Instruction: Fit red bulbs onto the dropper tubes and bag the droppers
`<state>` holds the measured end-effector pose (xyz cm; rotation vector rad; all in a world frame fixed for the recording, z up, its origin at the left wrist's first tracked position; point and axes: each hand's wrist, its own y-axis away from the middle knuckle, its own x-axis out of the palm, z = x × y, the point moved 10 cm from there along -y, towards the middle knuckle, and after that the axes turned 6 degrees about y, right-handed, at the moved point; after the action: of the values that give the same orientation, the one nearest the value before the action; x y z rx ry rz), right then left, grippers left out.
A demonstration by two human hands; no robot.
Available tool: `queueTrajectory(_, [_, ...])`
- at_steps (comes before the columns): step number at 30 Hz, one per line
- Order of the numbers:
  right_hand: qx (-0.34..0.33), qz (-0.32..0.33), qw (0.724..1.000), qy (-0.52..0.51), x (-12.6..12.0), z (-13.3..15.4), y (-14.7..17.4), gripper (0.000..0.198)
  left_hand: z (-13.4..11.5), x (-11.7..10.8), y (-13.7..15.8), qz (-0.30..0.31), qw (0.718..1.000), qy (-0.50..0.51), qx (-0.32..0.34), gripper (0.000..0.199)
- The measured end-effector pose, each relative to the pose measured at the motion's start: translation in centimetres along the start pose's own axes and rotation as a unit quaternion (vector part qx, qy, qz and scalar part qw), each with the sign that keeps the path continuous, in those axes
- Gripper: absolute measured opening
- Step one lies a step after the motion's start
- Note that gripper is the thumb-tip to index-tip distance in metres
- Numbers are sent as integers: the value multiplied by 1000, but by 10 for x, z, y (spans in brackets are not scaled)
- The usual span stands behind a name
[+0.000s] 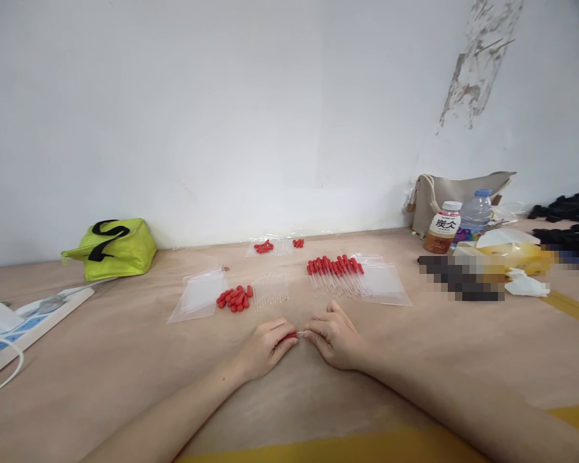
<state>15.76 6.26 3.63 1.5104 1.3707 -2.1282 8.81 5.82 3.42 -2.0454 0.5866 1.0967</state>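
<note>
My left hand (269, 347) pinches a red rubber dropper bulb (292, 335), most of it covered by the fingers. Facing it, my right hand (335, 337) grips a thin clear dropper tube (300, 334), whose end meets the bulb's mouth; how deep it sits I cannot tell. Beyond my left hand lie a pile of loose red bulbs (235, 299) and a row of bare clear tubes (271, 289). Past my right hand, several droppers with red bulbs fitted (335, 265) lie side by side, partly on a clear plastic bag (383, 283).
Another plastic bag (200, 296) lies at left. By the wall is a bag with red bulbs (264, 247). A power strip (38, 321) and yellow-green pouch (120, 247) stand left. Bottles (444, 228), a beige bag (458, 188) and a tissue pack (511, 251) are at right.
</note>
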Motion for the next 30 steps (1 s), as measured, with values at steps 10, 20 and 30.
queueTrajectory(10, [55, -2, 995, 87, -21, -18, -5, 17, 24, -28, 11, -117, 992, -14, -45, 46])
queueTrajectory(20, [424, -31, 896, 132, -33, -176, -10, 24, 24, -9, 6, -21, 998, 15, -51, 28])
queueTrajectory(30, [439, -8, 883, 169, -12, -185, -1, 18, 30, -5, 6, -2, 998, 20, -61, 31])
